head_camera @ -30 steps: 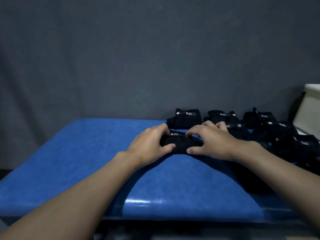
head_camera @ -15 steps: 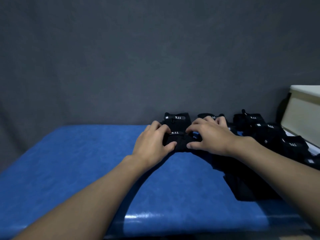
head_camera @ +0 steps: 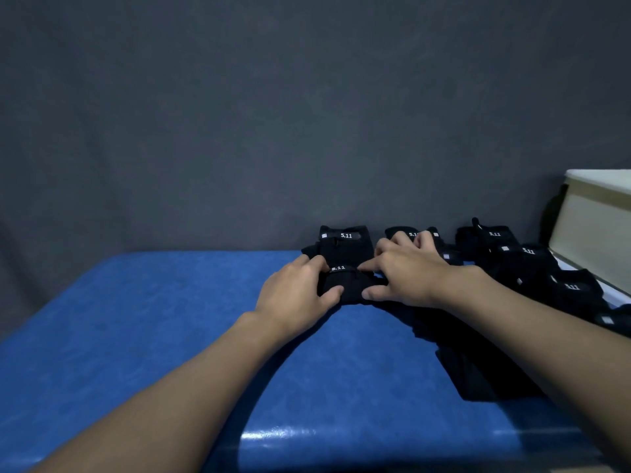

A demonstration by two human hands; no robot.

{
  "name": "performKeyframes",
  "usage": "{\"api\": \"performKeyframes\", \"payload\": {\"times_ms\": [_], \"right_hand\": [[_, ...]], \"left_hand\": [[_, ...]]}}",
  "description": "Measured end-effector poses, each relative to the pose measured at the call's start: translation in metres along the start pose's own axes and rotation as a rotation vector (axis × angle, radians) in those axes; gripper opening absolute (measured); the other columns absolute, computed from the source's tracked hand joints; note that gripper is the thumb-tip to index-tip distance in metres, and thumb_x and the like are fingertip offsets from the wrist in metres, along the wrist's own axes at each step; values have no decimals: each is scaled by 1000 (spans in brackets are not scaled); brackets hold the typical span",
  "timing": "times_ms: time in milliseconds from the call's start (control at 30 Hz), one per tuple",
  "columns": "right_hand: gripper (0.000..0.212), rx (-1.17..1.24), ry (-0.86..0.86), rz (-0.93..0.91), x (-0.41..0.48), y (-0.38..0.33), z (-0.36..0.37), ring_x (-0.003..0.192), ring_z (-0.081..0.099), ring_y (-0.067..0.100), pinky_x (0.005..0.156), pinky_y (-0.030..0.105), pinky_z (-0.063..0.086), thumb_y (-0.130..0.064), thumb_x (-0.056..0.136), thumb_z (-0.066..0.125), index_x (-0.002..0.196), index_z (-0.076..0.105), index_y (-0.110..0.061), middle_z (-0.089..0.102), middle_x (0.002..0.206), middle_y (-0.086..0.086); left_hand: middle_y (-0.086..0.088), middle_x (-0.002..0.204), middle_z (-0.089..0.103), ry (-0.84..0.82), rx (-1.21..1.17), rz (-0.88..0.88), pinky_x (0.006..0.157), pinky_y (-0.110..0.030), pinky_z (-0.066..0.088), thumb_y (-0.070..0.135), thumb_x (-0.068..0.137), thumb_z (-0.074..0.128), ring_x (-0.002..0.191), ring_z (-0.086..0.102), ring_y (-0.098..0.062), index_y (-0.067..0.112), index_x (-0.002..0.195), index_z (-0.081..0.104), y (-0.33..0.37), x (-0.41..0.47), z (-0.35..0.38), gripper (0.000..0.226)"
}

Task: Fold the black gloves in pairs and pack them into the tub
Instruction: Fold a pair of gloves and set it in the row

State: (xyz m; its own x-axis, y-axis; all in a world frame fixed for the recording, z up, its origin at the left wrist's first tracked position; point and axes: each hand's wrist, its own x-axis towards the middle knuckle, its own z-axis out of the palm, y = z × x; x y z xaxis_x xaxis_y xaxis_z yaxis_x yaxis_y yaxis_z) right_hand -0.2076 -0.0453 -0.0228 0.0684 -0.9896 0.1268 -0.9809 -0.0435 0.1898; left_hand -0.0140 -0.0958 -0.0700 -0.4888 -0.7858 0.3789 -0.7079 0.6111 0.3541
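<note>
Holding a folded pair of black gloves from both ends, the left hand and the right hand meet near the far edge of the blue worktop. The left grip is closed on the bundle: thumb on its near edge, fingers curled over the far edge by the white 5.11 cuff label. The right grip pinches the other end between the thumb on the near side and the forefinger on the cuff band, while its remaining fingers spread back over another glove.

The bundle lies flat on the worktop. Just behind it sits a second folded pair, label up. A row of more folded gloves runs to the right, towards the cream tub at the right edge. Loose black gloves lie under the right forearm. A grey backdrop hangs behind.
</note>
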Motion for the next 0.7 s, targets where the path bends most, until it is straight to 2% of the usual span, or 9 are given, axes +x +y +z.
{"api": "performKeyframes", "payload": {"times_ms": [333,433,600,700], "right_hand": [[55,-15,-28,3,2,-1,1,115,33,17,96,42,23,-71,84,49,134,50,-48,44,118,-8],[56,0,-29,8,2,-1,1,115,33,17,96,42,22,-70,84,50,134,48,-47,45,119,-8],[57,54,8,9,-3,-1,4,115,35,17,98,41,21,-66,85,51,137,45,-42,48,119,-8],[57,116,51,8,-6,-1,4,114,36,15,96,39,20,-64,84,56,135,47,-38,49,116,-10]], "left_hand": [[5,107,57,-25,-19,-37,72,-32,42,52,89,60,100,57,-18,23,120,57,1,0,-2,42],[4,109,58,-29,-25,-38,77,-35,46,53,89,60,101,57,-19,23,120,56,1,0,-2,43],[8,98,51,-1,-33,-23,72,-32,40,52,89,59,95,56,-17,26,118,54,2,-3,-3,40],[10,97,49,23,-76,-26,72,-32,44,51,89,61,92,55,-15,27,115,55,3,-4,-5,36]]}}
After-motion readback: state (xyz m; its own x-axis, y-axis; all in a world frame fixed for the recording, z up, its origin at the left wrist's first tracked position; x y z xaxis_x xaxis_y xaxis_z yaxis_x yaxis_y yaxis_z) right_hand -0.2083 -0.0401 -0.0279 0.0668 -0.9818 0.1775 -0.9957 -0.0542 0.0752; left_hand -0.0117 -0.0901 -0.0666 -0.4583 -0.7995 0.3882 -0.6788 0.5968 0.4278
